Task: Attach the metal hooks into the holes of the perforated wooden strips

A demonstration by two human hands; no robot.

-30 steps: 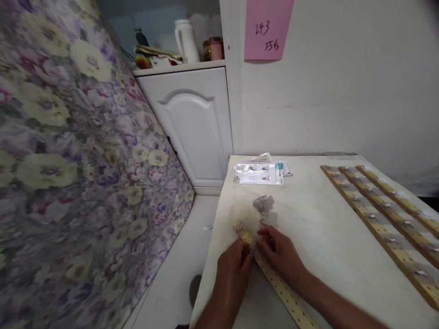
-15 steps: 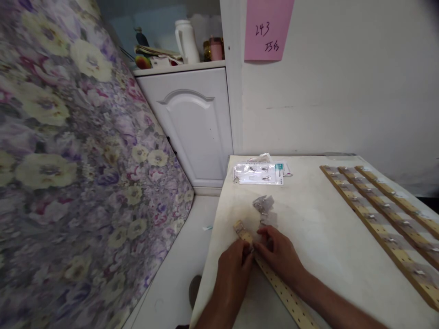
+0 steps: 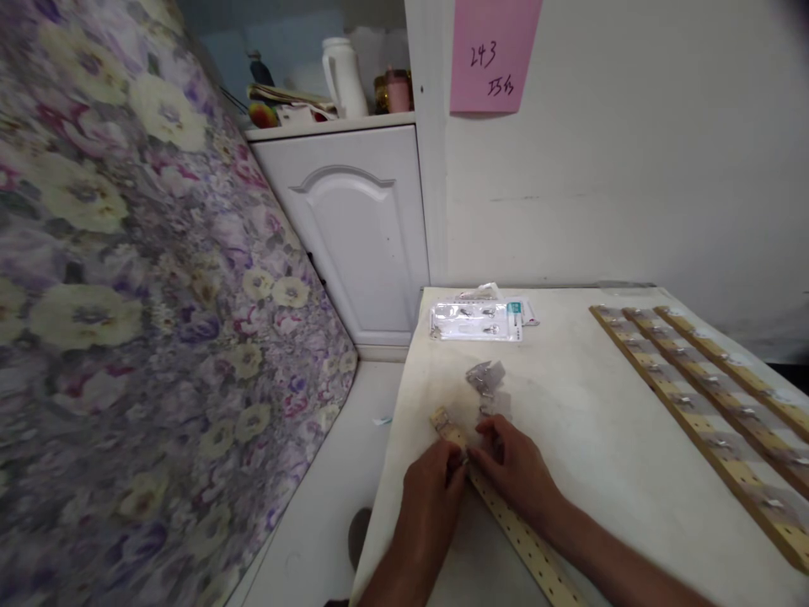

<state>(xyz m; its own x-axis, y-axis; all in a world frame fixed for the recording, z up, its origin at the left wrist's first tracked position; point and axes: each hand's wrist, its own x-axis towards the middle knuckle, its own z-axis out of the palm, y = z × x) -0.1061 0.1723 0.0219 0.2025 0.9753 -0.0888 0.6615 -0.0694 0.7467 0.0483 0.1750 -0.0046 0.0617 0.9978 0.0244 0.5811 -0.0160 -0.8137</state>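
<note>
A pale wooden strip with rows of small holes [image 3: 522, 539] lies slantwise on the table, running from the front edge to its far end under my hands. My left hand [image 3: 436, 480] is closed at the strip's left side, its fingertips pinching something small against the wood. From the right, my right hand [image 3: 515, 468] meets it, thumb and fingers bent at the same spot. What the fingertips hold is too small and covered to name. Beyond my hands lie several small clear plastic pieces with metal hooks [image 3: 486, 379].
Blister packs of hooks [image 3: 477, 321] lie at the table's far left. Three wooden strips with hooks and clear pieces [image 3: 686, 400] lie along the right side. A floral curtain [image 3: 158, 320] hangs left, a white cabinet [image 3: 363, 236] stands behind, and the wall carries a pink note [image 3: 493, 55].
Almost nothing differs. Both hands stay at the same spot on the strip, with only slight shifts of the fingers.
</note>
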